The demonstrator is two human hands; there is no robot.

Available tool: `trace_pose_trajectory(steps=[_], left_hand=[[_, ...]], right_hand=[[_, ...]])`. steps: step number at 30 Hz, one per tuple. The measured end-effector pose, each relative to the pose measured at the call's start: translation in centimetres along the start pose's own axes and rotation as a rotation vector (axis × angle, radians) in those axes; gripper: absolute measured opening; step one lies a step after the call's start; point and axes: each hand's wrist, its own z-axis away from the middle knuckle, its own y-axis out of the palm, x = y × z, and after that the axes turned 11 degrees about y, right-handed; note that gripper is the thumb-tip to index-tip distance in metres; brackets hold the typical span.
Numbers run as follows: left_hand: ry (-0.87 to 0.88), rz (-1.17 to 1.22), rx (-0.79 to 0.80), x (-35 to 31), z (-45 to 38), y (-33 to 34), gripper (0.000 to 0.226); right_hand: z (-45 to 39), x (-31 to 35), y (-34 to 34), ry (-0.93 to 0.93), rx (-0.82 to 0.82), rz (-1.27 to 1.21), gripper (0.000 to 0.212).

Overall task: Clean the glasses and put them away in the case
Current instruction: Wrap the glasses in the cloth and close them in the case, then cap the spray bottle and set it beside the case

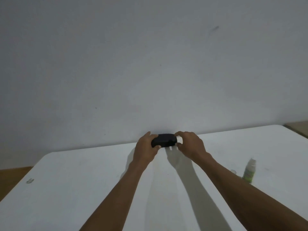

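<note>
**Both hands on the closed case at the far edge of the table**

A white table (83, 189) ran up to a plain grey-white wall (150, 64), and the black case (164, 140) lay at the table's far edge, right where the top met the wall. Taking the case as the landmark: a small spray bottle (249, 170) with a green label stood well to its right and nearer the person, just beyond the right forearm, which partly crossed in front of its base. A small clear object, too blurred to name, showed just left of the bottle at the arm's edge. Far to the left of the case and nearer the person, a small grey mark or fitting (30, 181) sat on the tabletop. Brown floor showed past the table's left and right corners.

Nothing lay between the case and the person but the two bare arms and their shadows.

The case looked shut, a dark rounded oblong; what it held could not be seen, and the glasses were not visible anywhere.

The left hand (146, 147) gripped the case's left end, fingers curled over the top and thumb at the near side. The right hand (190, 144) pinched the right end, index finger arched over the top and thumb (179, 145) at the near lower corner.
</note>
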Motion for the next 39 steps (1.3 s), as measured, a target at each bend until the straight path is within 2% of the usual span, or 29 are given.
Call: trace_pose_trajectory(steps=[2,12,16,22,25,27,29,30,34,39], left_hand=[[0.043,0.031,0.008,-2.4,0.3,0.6,0.045],[0.149,0.203,0.254,-14.1,3.6,6.1,0.038],[0.166,0.281,0.297,-16.4,5.2,8.9,0.04],[0.167,0.303,0.293,-17.8,6.6,11.9,0.039],[0.158,0.264,0.315,-17.9,6.8,12.6,0.032],[0.184,0.218,0.316,-17.8,6.8,12.9,0.027],[0.204,0.184,0.303,-17.5,6.7,13.2,0.025],[0.202,0.185,0.296,-17.4,6.7,13.3,0.024],[0.167,0.241,0.25,-17.3,6.6,13.8,0.022],[0.09,0.532,-0.06,-19.0,4.8,12.1,0.017]], right_hand=[[1.4,-0.7,-2.4,0.012,-0.069,-0.046,0.038],[8.2,-8.8,-13.4,0.16,-0.348,-0.206,0.029],[11.7,-12.4,-13.0,0.218,-0.41,-0.346,0.032],[14.9,-14.9,-9.5,0.228,-0.359,-0.512,0.049],[15.1,-15.4,-8.2,0.249,-0.344,-0.573,0.044],[15.1,-15.4,-7.5,0.265,-0.343,-0.622,0.027],[15.1,-15.3,-7.0,0.266,-0.354,-0.665,0.008],[15.2,-15.3,-6.9,0.263,-0.363,-0.679,0.005],[15.1,-15.6,-6.6,0.261,-0.353,-0.688,0.014],[14.7,-16.3,-6.1,0.285,-0.326,-0.718,0.012]])
